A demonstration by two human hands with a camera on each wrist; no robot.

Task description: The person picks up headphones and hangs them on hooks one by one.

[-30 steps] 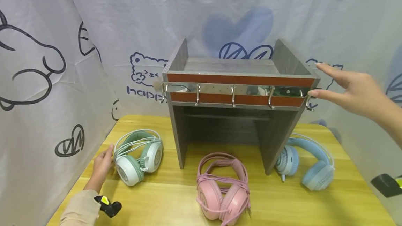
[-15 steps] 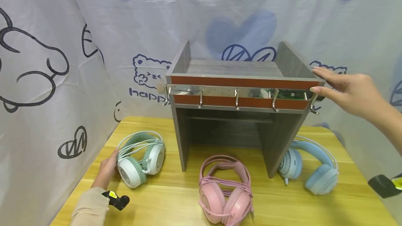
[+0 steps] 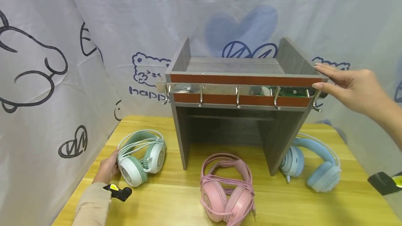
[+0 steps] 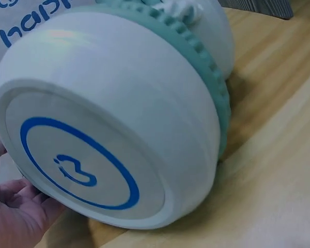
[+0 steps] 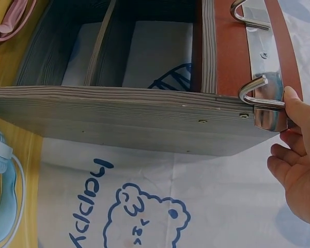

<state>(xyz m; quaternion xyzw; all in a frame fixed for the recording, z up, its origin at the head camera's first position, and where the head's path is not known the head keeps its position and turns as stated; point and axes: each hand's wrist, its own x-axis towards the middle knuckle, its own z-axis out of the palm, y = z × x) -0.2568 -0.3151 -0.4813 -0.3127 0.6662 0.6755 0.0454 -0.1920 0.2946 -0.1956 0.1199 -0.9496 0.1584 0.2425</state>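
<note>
White-and-green headphones (image 3: 141, 158) lie on the table's left, their cable wound around the headband. My left hand (image 3: 108, 166) grips their left side, its fingertips hidden behind the ear cup (image 4: 108, 119) in the left wrist view. A grey wooden shelf (image 3: 242, 76) stands at the centre. Across its red-brown front runs a metal hook rail (image 3: 220, 89) with several hooks. My right hand (image 3: 355, 86) holds the rail's right end at the shelf's corner. In the right wrist view the thumb (image 5: 292, 101) lies by the end hook (image 5: 261, 93), with the other fingers curled beneath.
Pink headphones (image 3: 226, 191) with a wound cable lie in front of the shelf. Light-blue headphones (image 3: 323, 177) lie by the shelf's right side panel. Patterned white cloth (image 3: 150, 20) hangs behind and beside the yellow wooden table (image 3: 169, 198).
My left hand has moved right and its fingers have gone behind the white-and-green headphones. My right hand has closed in from beside the shelf onto the rail's end. The view has shifted slightly.
</note>
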